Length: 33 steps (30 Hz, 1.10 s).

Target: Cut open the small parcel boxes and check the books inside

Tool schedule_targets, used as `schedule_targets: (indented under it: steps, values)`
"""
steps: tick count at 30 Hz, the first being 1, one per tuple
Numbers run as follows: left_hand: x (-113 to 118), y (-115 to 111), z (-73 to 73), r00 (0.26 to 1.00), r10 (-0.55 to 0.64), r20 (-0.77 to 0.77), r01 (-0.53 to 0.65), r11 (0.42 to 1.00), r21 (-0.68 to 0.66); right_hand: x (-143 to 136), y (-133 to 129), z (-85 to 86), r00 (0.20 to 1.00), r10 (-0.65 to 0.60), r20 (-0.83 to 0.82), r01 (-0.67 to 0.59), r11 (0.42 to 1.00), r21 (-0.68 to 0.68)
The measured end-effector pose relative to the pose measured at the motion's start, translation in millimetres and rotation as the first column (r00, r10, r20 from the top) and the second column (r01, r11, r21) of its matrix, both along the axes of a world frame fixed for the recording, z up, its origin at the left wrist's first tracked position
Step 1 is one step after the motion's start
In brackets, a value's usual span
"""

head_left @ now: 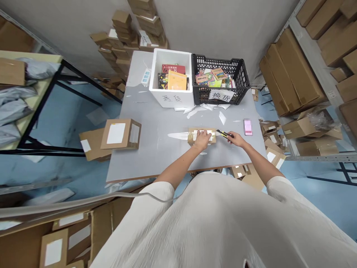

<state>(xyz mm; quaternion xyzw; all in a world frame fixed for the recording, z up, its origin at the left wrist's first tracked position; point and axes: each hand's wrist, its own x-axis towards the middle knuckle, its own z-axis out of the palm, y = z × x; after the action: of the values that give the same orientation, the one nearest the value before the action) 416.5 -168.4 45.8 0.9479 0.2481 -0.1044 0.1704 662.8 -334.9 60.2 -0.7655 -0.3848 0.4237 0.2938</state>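
Parcel (190, 139), small and brown with a white label on top, lies on the grey table (153, 119) near its front edge, in front of the person; the left hand (202, 140) rests on top of it, palm down, fingers somewhat spread over the label. The right hand (235, 139) is closed around a black and yellow utility knife (224, 134), its tip pointing left towards the parcel's right end; whether the tip touches the cardboard is hard to tell at this size. White paper (177, 136) extends from the parcel's left end; more torn scraps (222, 118) lie beyond it. Behind these, a white foam box (171, 99) holds books (177, 80); just beside it, on the right, a black plastic crate (241, 85) holds colourful booklets (219, 73). Near the table's right edge lies a phone (248, 127) with a pink screen; near the left edge stands a larger carton (115, 133) with white labels.
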Motion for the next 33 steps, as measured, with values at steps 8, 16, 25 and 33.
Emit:
schedule_targets:
  steps: [8, 16, 25, 33]
  values:
    - [-3, -2, 0.1, 0.999, -0.033, -0.003, 0.033, 0.998, 0.049, 12, 18, -11.7, 0.850, 0.311, 0.425, -0.316, 0.947, -0.059]
    - [-5, -2, 0.7, 0.999, -0.042, -0.003, 0.042, 0.998, 0.041, 13, 41, -22.4, 0.782, 0.379, 0.495, -0.344, 0.924, -0.165]
    - [-3, 0, 0.2, 0.998, -0.045, -0.037, 0.047, 0.997, 0.057, 16, 8, -16.2, 0.939, 0.323, 0.122, -0.298, 0.937, -0.183]
    - [-2, 2, -1.8, 0.996, -0.083, -0.021, 0.084, 0.994, 0.070, -9, 17, -21.7, 0.980, 0.182, 0.078, -0.175, 0.980, -0.092]
